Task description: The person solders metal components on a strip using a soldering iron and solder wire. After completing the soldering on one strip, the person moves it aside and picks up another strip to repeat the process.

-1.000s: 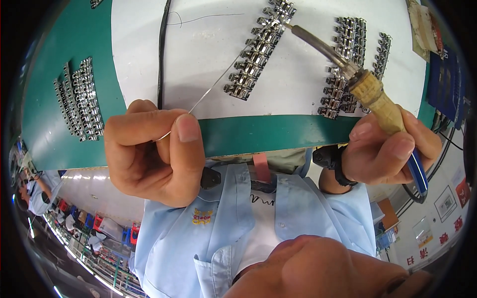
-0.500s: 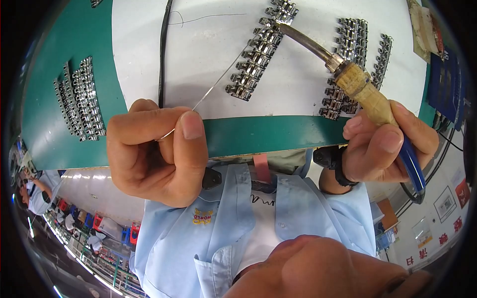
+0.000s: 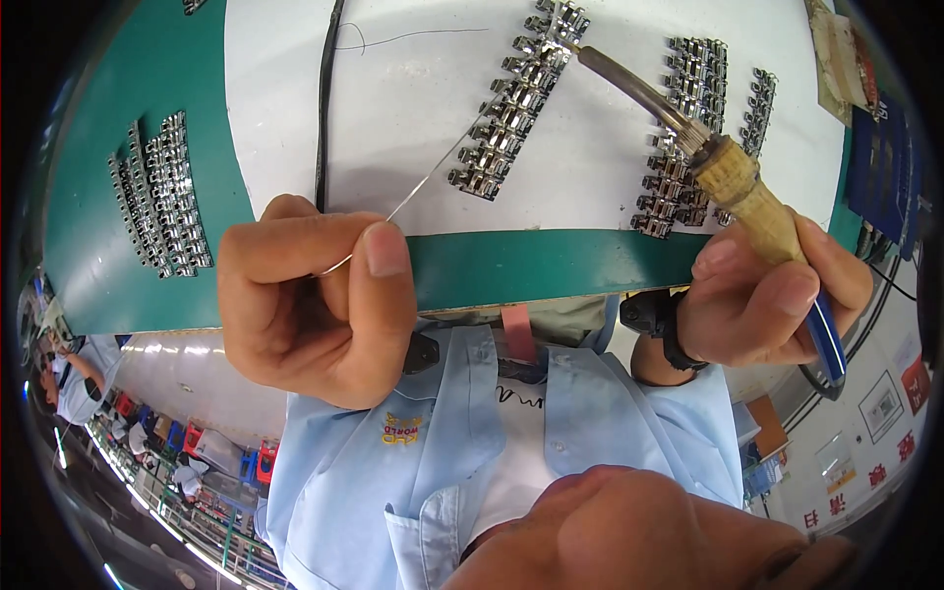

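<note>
Between the thumb and forefinger of my left hand runs a thin silvery solder wire, pinched and slanting up to the right. Its far end reaches a strip of small metal connectors lying aslant on white paper. My right hand is closed round a soldering iron with a worn tan grip and a blue handle end. The iron's dark tip points up and left, at the right edge of the strip near its upper part. Whether the tip touches the metal I cannot tell.
White paper covers part of the green tabletop. More connector strips lie right and left. A black cable crosses the paper beside a thin loose wire. A blue object stands at the right edge.
The soldering iron has shifted right, its tip sliding from the connectors' middle to the strip's right edge. My left hand and the solder wire have moved slightly right.
</note>
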`<state>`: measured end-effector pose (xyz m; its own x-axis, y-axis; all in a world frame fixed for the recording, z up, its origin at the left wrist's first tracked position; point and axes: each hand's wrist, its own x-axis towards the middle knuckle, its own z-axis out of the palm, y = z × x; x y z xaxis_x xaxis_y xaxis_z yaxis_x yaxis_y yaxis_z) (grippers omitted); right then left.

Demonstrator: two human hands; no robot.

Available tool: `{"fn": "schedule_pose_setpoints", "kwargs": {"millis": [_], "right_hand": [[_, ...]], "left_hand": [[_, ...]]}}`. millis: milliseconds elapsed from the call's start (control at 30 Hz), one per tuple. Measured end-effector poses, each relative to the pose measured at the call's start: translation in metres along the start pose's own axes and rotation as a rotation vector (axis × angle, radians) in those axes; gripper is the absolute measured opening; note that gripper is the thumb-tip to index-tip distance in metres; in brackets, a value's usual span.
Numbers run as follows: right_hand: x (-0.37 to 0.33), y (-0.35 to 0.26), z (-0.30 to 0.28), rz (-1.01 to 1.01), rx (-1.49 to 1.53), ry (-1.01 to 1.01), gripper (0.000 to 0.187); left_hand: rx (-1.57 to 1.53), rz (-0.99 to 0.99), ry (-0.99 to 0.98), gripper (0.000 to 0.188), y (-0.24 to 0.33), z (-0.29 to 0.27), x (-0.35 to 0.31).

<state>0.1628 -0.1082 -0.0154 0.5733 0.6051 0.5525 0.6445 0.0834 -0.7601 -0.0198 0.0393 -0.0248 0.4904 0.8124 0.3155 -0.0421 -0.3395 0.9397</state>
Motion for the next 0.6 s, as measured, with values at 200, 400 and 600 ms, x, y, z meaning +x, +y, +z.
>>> {"fn": "schedule_pose_setpoints", "kwargs": {"millis": [200,400,600], "right_hand": [[-0.001,-0.002,0.005,0.063,-0.002,0.021,0.030],[0.000,-0.004,0.008,0.089,0.011,0.017,0.030],[-0.001,-0.002,0.013,0.101,0.041,0.078,0.029]], "left_hand": [[0.020,-0.026,0.024,0.017,0.001,0.004,0.000],[0.015,-0.009,0.015,0.017,0.000,0.006,0.002],[0.049,-0.026,-0.025,0.015,-0.002,0.004,0.002]]}}
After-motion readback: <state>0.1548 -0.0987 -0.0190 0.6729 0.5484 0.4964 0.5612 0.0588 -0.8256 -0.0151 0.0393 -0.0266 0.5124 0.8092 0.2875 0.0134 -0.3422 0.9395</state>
